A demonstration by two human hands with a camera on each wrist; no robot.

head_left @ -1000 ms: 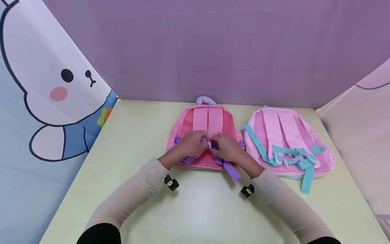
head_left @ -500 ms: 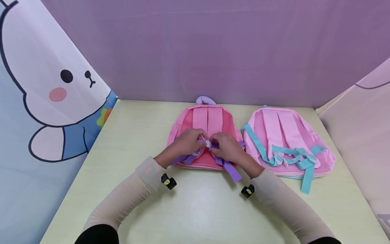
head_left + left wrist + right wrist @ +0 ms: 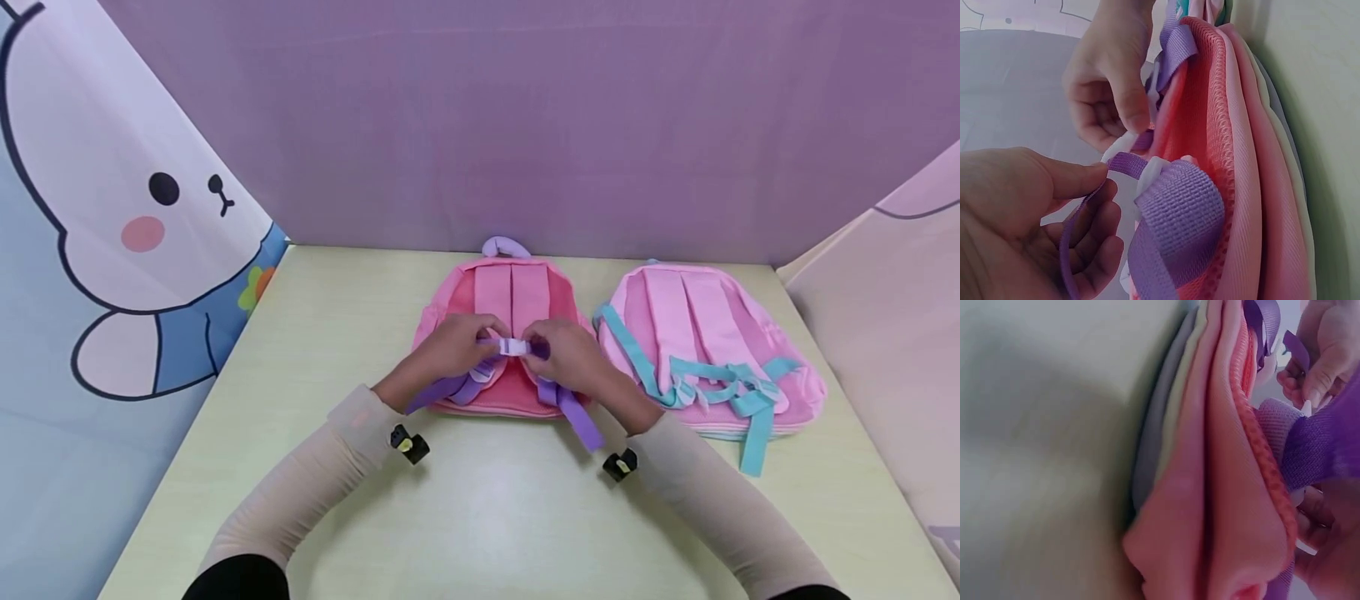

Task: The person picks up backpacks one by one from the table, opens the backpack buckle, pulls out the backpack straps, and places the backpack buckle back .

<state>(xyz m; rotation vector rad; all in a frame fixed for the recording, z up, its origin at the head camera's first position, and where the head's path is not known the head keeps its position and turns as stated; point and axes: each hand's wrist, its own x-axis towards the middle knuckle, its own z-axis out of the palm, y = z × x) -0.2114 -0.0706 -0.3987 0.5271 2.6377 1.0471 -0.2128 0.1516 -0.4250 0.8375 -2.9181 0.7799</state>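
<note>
A coral-pink backpack (image 3: 517, 300) lies back-panel up on the table, with purple webbing straps (image 3: 581, 421) and a lilac top handle (image 3: 505, 246). Just over its back panel, a pale plastic buckle (image 3: 513, 347) joins a purple strap between my two hands. My left hand (image 3: 453, 346) pinches the buckle's left end by the strap; in the left wrist view the thumb tip meets the pale plastic (image 3: 1116, 147). My right hand (image 3: 566, 354) pinches the other end, its fingertips partly covering the strap there. The right wrist view shows purple webbing (image 3: 1316, 437) close to the lens.
A lighter pink backpack (image 3: 720, 333) with teal straps (image 3: 757, 433) lies close on the right, near the first bag's side. A purple backdrop (image 3: 525, 125) rises behind the pale tabletop (image 3: 487, 517). A cartoon-printed panel (image 3: 120, 250) stands at left.
Both hands have risen slightly with the buckle and now sit a little farther apart, so more of the buckle shows. The loose purple strap end has shifted slightly right.
</note>
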